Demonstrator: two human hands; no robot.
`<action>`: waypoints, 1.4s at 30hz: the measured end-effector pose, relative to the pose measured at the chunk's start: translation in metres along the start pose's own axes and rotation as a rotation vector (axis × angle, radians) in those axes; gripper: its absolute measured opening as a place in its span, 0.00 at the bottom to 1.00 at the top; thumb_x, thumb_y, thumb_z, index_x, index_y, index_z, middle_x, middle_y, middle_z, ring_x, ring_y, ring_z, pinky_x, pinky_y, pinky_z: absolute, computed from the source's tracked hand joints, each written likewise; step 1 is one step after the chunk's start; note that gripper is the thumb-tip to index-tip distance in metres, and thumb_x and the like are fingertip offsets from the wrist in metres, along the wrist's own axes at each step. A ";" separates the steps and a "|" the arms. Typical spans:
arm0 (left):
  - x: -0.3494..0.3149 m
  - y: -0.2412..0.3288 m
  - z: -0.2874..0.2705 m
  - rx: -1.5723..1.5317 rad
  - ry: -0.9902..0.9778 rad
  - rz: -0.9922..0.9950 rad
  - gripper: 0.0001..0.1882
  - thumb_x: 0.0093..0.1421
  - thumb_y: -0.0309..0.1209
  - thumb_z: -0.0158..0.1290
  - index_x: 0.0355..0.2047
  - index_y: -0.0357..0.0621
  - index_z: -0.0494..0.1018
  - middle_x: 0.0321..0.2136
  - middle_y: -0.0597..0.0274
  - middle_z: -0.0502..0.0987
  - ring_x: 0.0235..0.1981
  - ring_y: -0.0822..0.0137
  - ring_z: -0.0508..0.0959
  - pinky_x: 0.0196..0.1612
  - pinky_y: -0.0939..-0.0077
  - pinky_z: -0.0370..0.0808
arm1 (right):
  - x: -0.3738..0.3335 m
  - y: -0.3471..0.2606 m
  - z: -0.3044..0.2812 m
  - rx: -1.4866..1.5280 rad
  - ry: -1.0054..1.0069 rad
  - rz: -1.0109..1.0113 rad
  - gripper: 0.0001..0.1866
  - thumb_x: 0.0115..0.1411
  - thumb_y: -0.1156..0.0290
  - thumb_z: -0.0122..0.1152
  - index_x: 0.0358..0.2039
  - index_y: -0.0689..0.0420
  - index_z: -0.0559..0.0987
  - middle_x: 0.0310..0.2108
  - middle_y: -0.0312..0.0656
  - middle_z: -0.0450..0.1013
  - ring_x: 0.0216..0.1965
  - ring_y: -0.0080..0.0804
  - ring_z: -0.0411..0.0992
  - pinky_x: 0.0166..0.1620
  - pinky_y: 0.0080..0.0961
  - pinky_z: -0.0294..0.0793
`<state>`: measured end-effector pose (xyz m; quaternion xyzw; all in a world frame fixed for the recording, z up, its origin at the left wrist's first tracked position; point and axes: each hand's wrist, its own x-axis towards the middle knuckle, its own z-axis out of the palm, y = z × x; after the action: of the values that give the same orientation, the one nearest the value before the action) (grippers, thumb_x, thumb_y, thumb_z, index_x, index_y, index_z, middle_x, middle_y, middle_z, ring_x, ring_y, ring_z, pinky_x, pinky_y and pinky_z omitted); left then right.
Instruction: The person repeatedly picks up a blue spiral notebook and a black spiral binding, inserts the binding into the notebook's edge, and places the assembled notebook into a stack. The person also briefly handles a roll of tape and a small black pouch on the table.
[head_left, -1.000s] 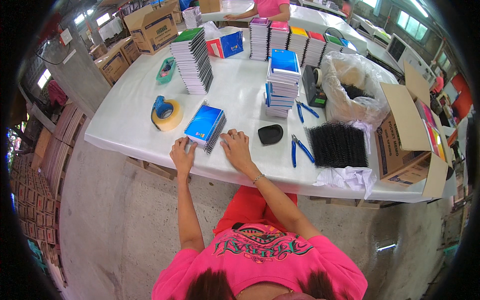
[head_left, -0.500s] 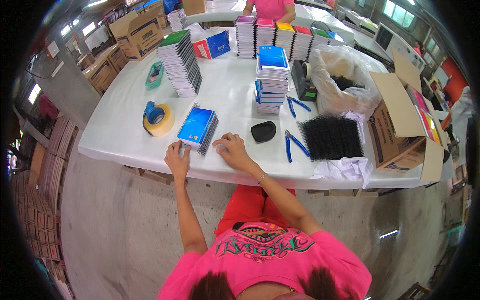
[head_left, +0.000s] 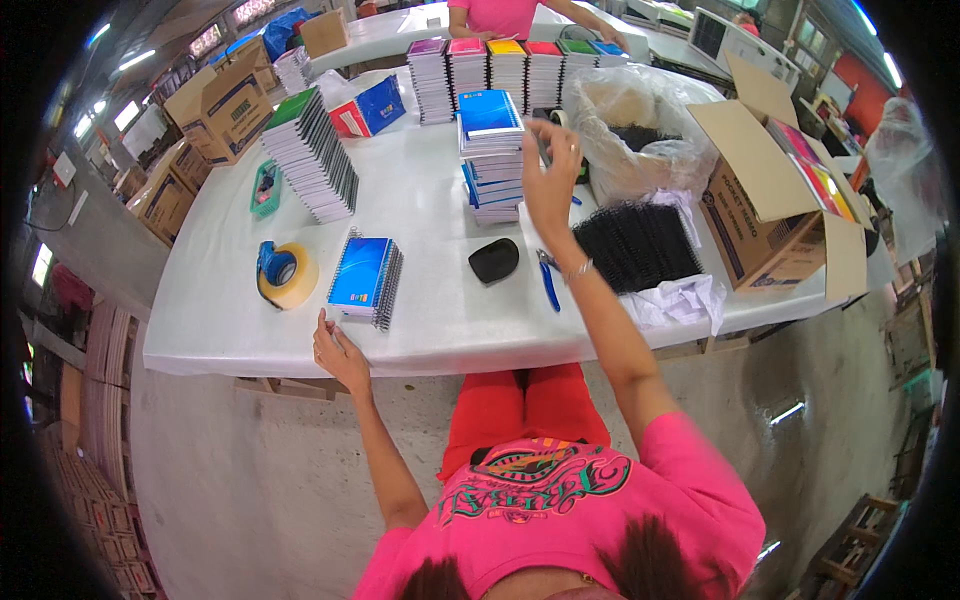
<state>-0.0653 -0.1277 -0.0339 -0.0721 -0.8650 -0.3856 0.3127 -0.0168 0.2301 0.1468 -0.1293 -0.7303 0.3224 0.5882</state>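
Observation:
A short stack of blue spiral notebooks [head_left: 364, 275] lies near the front edge of the table, coils along its right and far sides. My left hand [head_left: 340, 352] rests at the table edge just in front of it, fingers loosely apart and holding nothing. Raised and reaching forward, my right hand [head_left: 551, 175] is at the right side of a taller, uneven pile of blue-covered notebooks [head_left: 490, 150]. Its fingers are bent and apart, with nothing visible in them; whether they touch the pile I cannot tell. Blue-handled cutters [head_left: 549, 282] lie by my right forearm, partly hidden.
A tape roll [head_left: 289, 276], green basket [head_left: 266, 189] and green-topped notebook stack [head_left: 315, 160] are left. A black pad [head_left: 494, 261], black coils [head_left: 637, 249], plastic bag [head_left: 640, 100] and open carton [head_left: 752, 235] occupy the middle and right. A person [head_left: 497, 17] works beyond multicoloured stacks [head_left: 508, 72].
My right hand has moved from beside the short stack up and forward to the taller blue pile. My left hand has drawn back slightly toward the table edge. The view has shifted.

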 end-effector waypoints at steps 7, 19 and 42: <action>-0.002 0.000 0.002 -0.006 -0.021 0.022 0.25 0.66 0.28 0.43 0.64 0.43 0.61 0.44 0.55 0.74 0.48 0.58 0.72 0.59 0.59 0.58 | 0.059 0.074 0.036 0.020 -0.351 0.471 0.37 0.57 0.40 0.58 0.55 0.60 0.73 0.49 0.56 0.67 0.55 0.51 0.63 0.58 0.45 0.62; 0.012 0.015 -0.020 -0.559 0.063 -0.337 0.44 0.67 0.44 0.47 0.71 0.48 0.33 0.56 0.46 0.64 0.53 0.51 0.69 0.59 0.52 0.62 | 0.068 0.068 0.035 0.041 -0.327 0.386 0.34 0.52 0.53 0.70 0.49 0.70 0.76 0.32 0.50 0.78 0.33 0.36 0.77 0.39 0.29 0.76; 0.005 0.209 -0.058 -0.349 -0.178 0.509 0.19 0.63 0.24 0.51 0.55 0.44 0.71 0.50 0.55 0.70 0.54 0.55 0.68 0.59 0.62 0.63 | -0.060 -0.005 -0.066 0.248 -0.657 0.210 0.16 0.54 0.79 0.63 0.45 0.59 0.79 0.33 0.37 0.76 0.37 0.25 0.70 0.38 0.22 0.69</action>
<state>0.0353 -0.0245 0.1282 -0.3720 -0.7640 -0.4300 0.3051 0.0627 0.2135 0.1096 -0.0207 -0.8184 0.4915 0.2970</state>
